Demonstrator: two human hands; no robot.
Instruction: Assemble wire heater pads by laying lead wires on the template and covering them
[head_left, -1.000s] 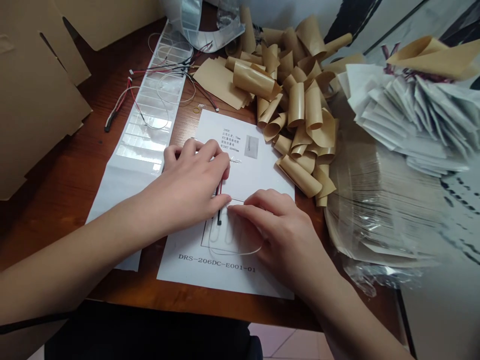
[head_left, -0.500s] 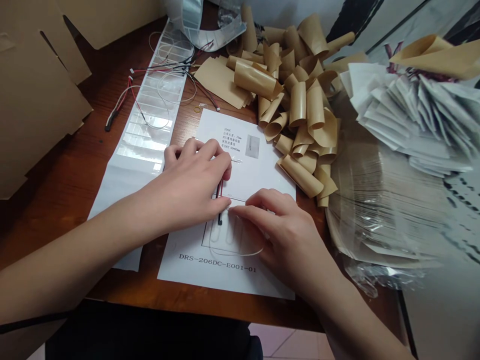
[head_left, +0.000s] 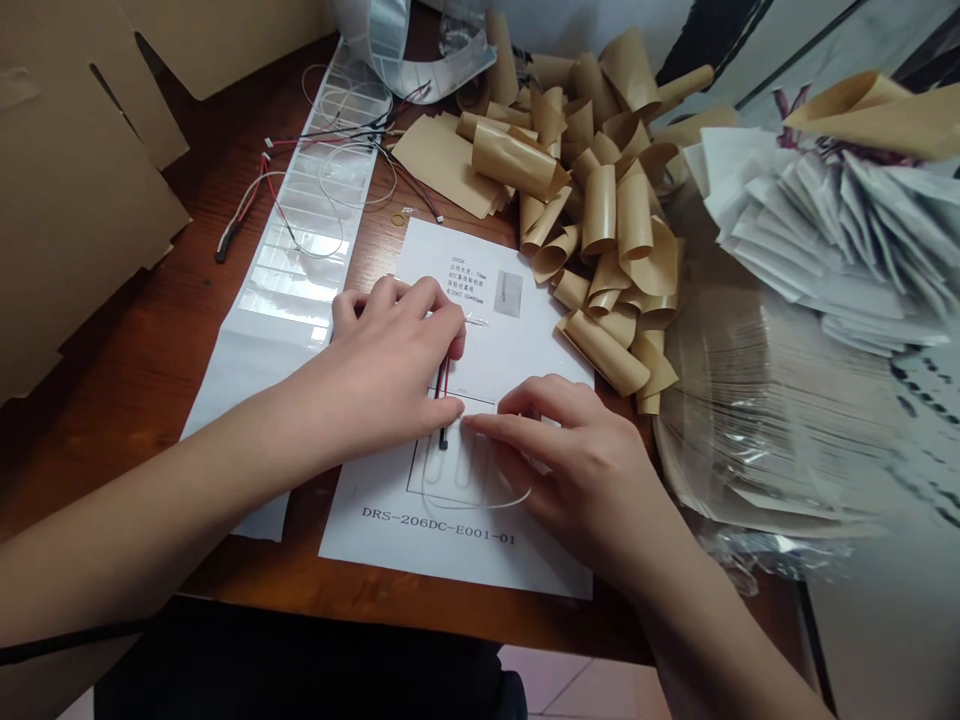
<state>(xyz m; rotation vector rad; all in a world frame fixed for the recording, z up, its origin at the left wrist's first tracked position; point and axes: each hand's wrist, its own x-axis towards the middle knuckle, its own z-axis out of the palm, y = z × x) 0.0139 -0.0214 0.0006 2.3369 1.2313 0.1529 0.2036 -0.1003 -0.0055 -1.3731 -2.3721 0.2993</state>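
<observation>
A printed sheet (head_left: 360, 540) with a drawn rectangle lies on the wooden table. On it rests a wire piece with red and black leads and a black tip (head_left: 443, 440). My left hand (head_left: 397, 360) presses on the sheet over these leads, fingers bent and apart, its thumb beside the black tip. Across from that thumb, my right hand (head_left: 566, 440) has its index fingertip down on the thin white wire (head_left: 487, 507), which loops over the drawing. Its thumb is partly hidden below the index finger.
Cardboard (head_left: 75, 180) stands at the left. Wire harnesses (head_left: 330, 140) lie on a label strip (head_left: 281, 250) behind. Many rolled brown papers (head_left: 600, 210) are piled at the back, with a bagged paper stack (head_left: 772, 400) and fanned white packets (head_left: 810, 220) at the right.
The view has shifted very slightly. Both hands stay nearly in place over the sheet, and the wire looks almost unchanged.
</observation>
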